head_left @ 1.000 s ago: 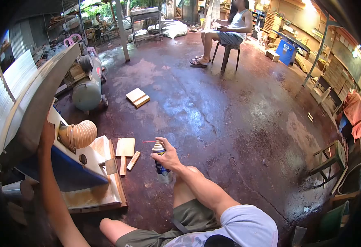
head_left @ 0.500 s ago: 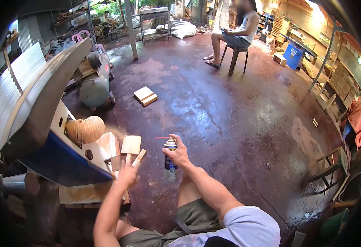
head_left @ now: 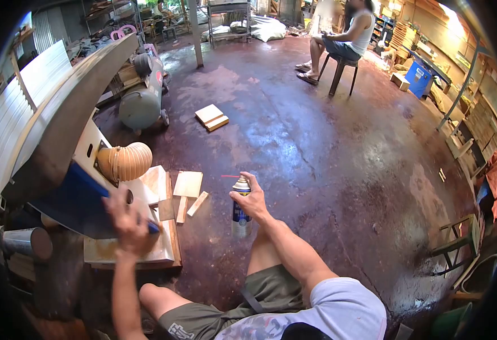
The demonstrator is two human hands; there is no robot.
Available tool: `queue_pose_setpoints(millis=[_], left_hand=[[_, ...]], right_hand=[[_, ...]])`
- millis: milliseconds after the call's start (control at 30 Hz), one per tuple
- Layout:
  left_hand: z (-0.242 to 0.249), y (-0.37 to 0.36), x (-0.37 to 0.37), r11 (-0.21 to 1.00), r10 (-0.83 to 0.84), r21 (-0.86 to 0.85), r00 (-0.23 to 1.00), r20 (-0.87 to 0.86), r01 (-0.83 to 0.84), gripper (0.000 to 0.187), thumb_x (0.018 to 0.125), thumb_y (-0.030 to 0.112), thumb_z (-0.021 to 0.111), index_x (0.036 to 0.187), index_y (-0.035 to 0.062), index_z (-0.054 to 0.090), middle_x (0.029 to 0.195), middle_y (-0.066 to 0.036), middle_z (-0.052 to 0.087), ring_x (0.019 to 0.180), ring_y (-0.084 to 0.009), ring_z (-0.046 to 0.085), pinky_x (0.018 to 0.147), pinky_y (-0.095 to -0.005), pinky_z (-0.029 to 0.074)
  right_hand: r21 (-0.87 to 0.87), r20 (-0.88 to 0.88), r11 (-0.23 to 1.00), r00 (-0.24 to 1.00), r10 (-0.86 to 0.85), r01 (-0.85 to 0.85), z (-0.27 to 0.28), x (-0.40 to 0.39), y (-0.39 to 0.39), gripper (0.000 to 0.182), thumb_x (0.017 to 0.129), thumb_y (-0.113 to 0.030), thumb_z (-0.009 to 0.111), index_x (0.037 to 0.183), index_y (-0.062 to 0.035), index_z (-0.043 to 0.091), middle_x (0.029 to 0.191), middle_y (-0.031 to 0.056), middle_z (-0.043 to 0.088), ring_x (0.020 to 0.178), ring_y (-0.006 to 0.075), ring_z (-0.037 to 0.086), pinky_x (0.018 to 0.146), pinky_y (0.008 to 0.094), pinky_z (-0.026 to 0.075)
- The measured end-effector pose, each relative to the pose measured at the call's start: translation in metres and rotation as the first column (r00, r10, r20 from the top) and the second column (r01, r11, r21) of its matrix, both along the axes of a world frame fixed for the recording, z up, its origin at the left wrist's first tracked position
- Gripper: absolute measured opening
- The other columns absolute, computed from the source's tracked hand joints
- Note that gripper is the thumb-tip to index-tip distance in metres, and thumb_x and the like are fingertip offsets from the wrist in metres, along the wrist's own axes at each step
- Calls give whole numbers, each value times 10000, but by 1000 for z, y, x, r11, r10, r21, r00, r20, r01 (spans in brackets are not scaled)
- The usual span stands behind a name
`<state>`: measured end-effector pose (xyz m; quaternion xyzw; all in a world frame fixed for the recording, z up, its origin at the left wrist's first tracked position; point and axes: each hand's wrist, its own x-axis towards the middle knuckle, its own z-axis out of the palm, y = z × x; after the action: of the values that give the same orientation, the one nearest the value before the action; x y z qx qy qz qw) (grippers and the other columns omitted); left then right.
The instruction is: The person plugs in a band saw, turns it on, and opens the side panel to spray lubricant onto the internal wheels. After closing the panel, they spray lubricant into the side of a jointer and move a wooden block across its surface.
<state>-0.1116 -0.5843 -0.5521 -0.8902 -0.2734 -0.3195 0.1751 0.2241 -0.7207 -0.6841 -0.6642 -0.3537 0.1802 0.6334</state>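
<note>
My right hand (head_left: pixel 251 198) is wrapped round an upright aerosol spray can (head_left: pixel 241 218), blue and silver, with the index finger on its nozzle. A thin red straw (head_left: pixel 230 176) points left from the nozzle. To the left, my left hand (head_left: pixel 129 226) is blurred, fingers apart, in front of the blue and white side of a machine (head_left: pixel 73 198). A ribbed tan hose (head_left: pixel 126 161) comes out of that machine just above the hand. Right of the hand, a square wood block (head_left: pixel 188 184) and two short wood sticks (head_left: pixel 198 204) lie on the floor.
A wood board (head_left: pixel 211 116) with a strip lies farther out on the floor. An air compressor (head_left: pixel 141 107) stands at the left. A person (head_left: pixel 347 37) sits on a dark stool (head_left: pixel 339 71) at the back. Another stool (head_left: pixel 455 243) is at the right.
My left hand has moved left from the wood sticks to the machine's side. My right hand still grips the spray can. The view has shifted slightly.
</note>
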Motion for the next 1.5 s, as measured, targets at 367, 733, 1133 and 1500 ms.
queue_pose_setpoints(millis=[367, 733, 1133, 1500], left_hand=[[81, 126, -42, 901, 416, 143, 909, -28, -409, 602, 950, 211, 605, 1518, 126, 426, 1377, -235, 538, 1244, -414, 541, 1006, -521, 451], [54, 163, -27, 859, 355, 299, 904, 238, -416, 424, 896, 163, 635, 1319, 140, 608, 1125, -240, 634, 1049, -433, 632, 891, -509, 507], [70, 146, -21, 808, 340, 417, 908, 246, -415, 354, 883, 196, 646, 1235, 163, 648, 1045, -182, 653, 889, -400, 662, 748, -510, 534], [81, 137, -34, 894, 314, 288, 939, 141, -343, 400, 871, 133, 630, 1271, 140, 608, 1314, -120, 534, 1285, -375, 450, 1079, -612, 292]], right_hand=[[19, -92, 999, 995, 46, -45, 12, -15, 6, 685, 755, -141, 818, 1372, -116, 522, 1025, 79, 665, 931, 172, 639, 869, 333, 536], [-2, -85, 997, 994, 72, -72, 4, -19, 17, 675, 769, -131, 801, 1376, -96, 508, 1012, 70, 670, 901, 147, 646, 832, 315, 552], [37, -139, 988, 978, 153, -149, 6, -30, 30, 697, 771, -124, 807, 1396, -93, 499, 1053, 83, 669, 951, 157, 640, 868, 317, 544], [277, -270, 919, 895, 354, -281, 25, -61, 42, 723, 779, -6, 798, 1414, -87, 461, 1077, 56, 603, 957, 141, 608, 862, 306, 546]])
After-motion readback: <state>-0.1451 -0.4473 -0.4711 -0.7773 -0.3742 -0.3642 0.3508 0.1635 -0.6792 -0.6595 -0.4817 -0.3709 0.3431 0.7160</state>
